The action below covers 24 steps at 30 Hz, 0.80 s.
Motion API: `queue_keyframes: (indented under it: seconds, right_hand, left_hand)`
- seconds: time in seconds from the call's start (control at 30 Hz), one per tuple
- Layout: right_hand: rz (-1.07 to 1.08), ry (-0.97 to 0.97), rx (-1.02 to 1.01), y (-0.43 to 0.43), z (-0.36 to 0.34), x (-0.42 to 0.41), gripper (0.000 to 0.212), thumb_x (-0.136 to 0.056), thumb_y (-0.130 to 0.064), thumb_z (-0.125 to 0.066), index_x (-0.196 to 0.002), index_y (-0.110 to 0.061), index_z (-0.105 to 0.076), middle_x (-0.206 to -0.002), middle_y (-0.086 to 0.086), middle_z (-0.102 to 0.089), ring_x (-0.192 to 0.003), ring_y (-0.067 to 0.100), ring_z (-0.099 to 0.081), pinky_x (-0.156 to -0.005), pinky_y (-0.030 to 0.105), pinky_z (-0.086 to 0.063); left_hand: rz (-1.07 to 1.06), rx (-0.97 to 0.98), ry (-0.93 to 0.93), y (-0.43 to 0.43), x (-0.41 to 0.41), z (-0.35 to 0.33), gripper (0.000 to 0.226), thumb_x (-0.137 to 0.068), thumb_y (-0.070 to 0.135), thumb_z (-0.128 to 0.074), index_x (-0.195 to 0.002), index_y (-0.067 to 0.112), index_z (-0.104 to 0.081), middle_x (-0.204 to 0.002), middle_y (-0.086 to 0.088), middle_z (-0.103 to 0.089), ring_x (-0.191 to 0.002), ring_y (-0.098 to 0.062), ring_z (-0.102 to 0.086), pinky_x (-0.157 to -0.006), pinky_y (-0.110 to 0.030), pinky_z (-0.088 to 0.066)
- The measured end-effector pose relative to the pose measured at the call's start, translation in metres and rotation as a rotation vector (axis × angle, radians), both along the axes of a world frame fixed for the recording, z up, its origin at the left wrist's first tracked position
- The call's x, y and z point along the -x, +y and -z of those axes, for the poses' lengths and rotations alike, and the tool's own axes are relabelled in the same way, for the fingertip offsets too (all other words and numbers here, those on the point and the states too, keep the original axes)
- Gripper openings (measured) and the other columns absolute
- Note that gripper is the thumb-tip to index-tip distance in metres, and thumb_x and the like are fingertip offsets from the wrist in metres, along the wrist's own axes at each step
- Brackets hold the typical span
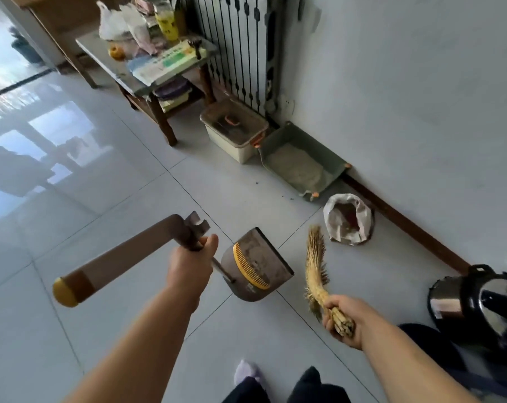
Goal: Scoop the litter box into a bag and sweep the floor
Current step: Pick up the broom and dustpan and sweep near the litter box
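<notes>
Both hands are full: the left hand (192, 266) curls round the handle of the dustpan (256, 266), likely light and stiff, the right hand (343, 318) clamps the bound stub of the soft straw brush (316, 263), while the litter box (301, 164) and open bag (348, 219) sit far right by the wall (420, 112).

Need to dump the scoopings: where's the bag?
Head view, right of centre: the bag sits on the floor by the baseboard, beside the litter box.
</notes>
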State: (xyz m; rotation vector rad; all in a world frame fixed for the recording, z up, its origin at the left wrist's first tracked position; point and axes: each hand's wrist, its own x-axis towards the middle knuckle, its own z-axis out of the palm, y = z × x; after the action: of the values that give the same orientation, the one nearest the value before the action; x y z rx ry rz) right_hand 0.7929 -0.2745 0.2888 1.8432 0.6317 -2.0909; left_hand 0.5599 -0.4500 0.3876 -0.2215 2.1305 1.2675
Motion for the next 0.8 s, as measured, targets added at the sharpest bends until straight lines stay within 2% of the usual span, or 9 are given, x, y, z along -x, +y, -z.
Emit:
queue_keyframes:
  seconds: [0.2,0.33,0.5,0.6,0.7,0.8]
  right_hand:
    - [0.010,-0.030,0.029,0.067,0.041,0.122,0.002,-0.087,-0.002,-0.047,-0.085,-0.003,-0.046,-0.057,0.012,-0.049,-0.034,0.018,-0.049,-0.032,0.021,-0.045]
    - [0.003,-0.100,0.030,0.109,0.073,0.201,0.005,-0.086,-0.003,-0.048,-0.090,-0.004,-0.046,-0.047,0.010,-0.050,-0.029,0.019,-0.048,-0.032,0.021,-0.044]
    - [0.102,-0.159,0.007,0.145,0.103,0.284,0.007,-0.090,-0.005,-0.044,-0.084,-0.007,-0.041,-0.038,0.008,-0.048,-0.025,0.017,-0.047,-0.037,0.017,-0.040]
    - [0.095,-0.184,-0.016,0.154,0.129,0.327,0.008,-0.090,-0.006,-0.042,-0.081,-0.006,-0.041,-0.041,0.008,-0.048,-0.024,0.017,-0.046,-0.037,0.015,-0.037]
    - [0.042,-0.215,-0.053,0.157,0.154,0.363,0.006,-0.090,-0.007,-0.043,-0.087,-0.007,-0.039,-0.046,0.009,-0.049,-0.026,0.019,-0.046,-0.036,0.016,-0.036]
    - [-0.063,-0.254,-0.072,0.151,0.169,0.392,0.005,-0.090,-0.009,-0.041,-0.088,-0.011,-0.036,-0.039,0.010,-0.048,-0.025,0.018,-0.045,-0.034,0.015,-0.035]
  left_hand:
    - [0.076,0.000,0.033,0.066,0.121,0.009,0.039,-0.092,0.023,-0.059,-0.063,0.020,-0.034,-0.059,0.003,-0.036,-0.053,-0.016,-0.037,-0.054,-0.027,-0.028]
    - [0.072,-0.007,0.004,0.099,0.183,0.024,0.044,-0.091,0.024,-0.059,-0.055,0.026,-0.035,-0.051,0.009,-0.032,-0.049,-0.014,-0.031,-0.053,-0.027,-0.025]
    - [0.107,0.002,0.027,0.130,0.251,0.045,0.039,-0.090,0.027,-0.059,-0.062,0.023,-0.033,-0.055,0.009,-0.032,-0.060,-0.017,-0.036,-0.065,-0.036,-0.035]
    - [0.119,0.012,0.056,0.140,0.289,0.059,0.036,-0.092,0.027,-0.060,-0.063,0.023,-0.038,-0.052,0.014,-0.037,-0.062,-0.016,-0.043,-0.070,-0.038,-0.044]
    - [0.138,0.012,0.052,0.144,0.320,0.069,0.033,-0.093,0.028,-0.060,-0.065,0.021,-0.043,-0.052,0.014,-0.040,-0.063,-0.016,-0.045,-0.072,-0.041,-0.048]
    - [0.157,0.022,0.036,0.142,0.348,0.074,0.028,-0.094,0.030,-0.062,-0.071,0.017,-0.051,-0.059,0.008,-0.046,-0.066,-0.015,-0.051,-0.084,-0.051,-0.055]
